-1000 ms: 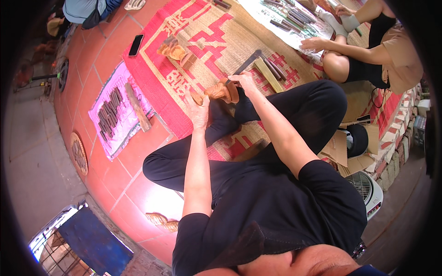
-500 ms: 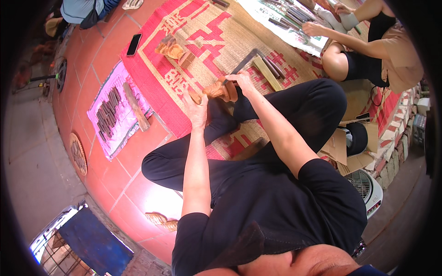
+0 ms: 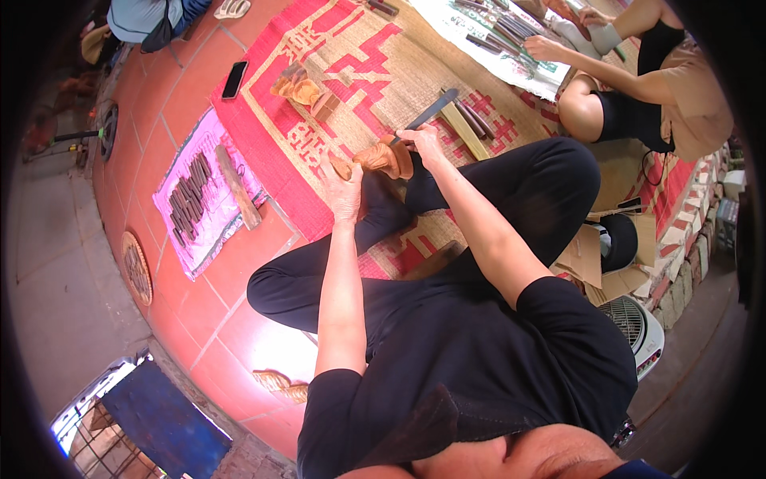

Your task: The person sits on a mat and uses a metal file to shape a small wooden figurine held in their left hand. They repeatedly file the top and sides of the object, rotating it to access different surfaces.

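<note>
My left hand [image 3: 343, 194] is closed around one end of a brown carved wood piece [image 3: 380, 159], steadying it over my crossed feet. The fingers of my right hand [image 3: 425, 145] are wrapped on a long, flat, dark file-like tool [image 3: 432, 109]. This tool lies against the carving's right end, and its broad free end points up and to the right. Whether it is a file or a blade is hard to tell. Another carved wood piece [image 3: 299, 88], yellowish with a block-like base, rests on the red and tan mat [image 3: 351, 48] ahead of me.
Left on the tiles, a pink cloth [image 3: 187, 247] bears several thin dark tools [image 3: 189, 195] and a wooden mallet-like stick [image 3: 237, 188]. A phone [image 3: 234, 80] lies at the mat's edge. Wood strips [image 3: 464, 129] lie right of the carving. A co-worker [image 3: 638, 88] sits far right, near an open carton [image 3: 582, 255].
The tool in my right hand has shifted and turned, so its flat face shows more and its free end reaches further right. My left hand and the carving stay nearly still.
</note>
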Tool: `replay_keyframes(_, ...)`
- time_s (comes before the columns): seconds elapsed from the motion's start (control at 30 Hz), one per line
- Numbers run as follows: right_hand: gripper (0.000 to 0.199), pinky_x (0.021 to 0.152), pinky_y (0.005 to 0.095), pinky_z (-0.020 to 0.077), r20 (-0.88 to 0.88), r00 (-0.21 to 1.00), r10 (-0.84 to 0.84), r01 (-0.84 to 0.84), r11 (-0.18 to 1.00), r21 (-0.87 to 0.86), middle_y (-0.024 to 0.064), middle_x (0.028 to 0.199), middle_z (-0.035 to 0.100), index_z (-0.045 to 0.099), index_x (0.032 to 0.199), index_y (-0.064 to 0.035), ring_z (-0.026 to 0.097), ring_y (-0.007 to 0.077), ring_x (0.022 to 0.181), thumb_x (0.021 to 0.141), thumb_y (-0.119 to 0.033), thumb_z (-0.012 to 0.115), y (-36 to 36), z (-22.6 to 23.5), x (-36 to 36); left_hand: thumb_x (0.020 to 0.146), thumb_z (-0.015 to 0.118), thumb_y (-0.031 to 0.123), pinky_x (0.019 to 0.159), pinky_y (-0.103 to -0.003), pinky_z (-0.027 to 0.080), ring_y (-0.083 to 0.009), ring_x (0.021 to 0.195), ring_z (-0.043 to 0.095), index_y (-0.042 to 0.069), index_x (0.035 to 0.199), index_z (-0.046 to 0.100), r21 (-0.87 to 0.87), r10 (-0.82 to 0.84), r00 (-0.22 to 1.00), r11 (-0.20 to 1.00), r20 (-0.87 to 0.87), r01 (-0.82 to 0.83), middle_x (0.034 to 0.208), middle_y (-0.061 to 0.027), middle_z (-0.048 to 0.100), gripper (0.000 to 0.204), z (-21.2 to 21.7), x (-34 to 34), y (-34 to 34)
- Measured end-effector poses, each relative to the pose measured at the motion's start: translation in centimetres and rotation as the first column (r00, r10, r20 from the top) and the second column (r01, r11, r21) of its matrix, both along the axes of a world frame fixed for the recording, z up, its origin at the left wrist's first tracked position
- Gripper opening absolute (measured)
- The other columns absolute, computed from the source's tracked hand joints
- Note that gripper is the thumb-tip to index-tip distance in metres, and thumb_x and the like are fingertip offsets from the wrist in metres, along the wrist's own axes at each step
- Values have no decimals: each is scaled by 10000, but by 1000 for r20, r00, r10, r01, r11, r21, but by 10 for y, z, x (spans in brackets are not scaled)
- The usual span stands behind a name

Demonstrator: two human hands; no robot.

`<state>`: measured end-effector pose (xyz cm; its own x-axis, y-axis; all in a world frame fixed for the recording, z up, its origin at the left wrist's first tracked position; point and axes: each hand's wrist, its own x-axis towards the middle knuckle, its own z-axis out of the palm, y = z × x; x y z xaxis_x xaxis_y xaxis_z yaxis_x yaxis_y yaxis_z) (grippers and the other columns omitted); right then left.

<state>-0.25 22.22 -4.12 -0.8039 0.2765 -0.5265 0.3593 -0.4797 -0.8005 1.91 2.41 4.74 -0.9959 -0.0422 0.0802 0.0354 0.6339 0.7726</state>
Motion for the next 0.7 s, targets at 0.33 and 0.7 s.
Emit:
replay_keyframes(0.33, 240, 683, 295, 481, -12, 1000, 4, -4, 1000, -15, 89, 811, 672, 660, 819, -7, 632, 192, 745, 673, -159, 776, 0, 1, 5, 744, 687, 190, 998, -444, 364, -387, 1171, 438, 63, 1354, 338, -27, -22, 999, 999, -42, 21, 1249, -241, 451, 714, -6, -2, -2)
replay_keyframes(0.7, 222, 707, 308, 475, -5, 1000, 3, -4, 996, -87, 63, 821, 671, 682, 842, -9, 629, 171, 774, 681, -132, 770, -3, 3, 16, 745, 681, 187, 1003, -440, 364, -380, 1173, 442, 70, 1356, 341, -47, -17, 998, 999, -52, 15, 1244, -231, 457, 709, -3, 5, -6)
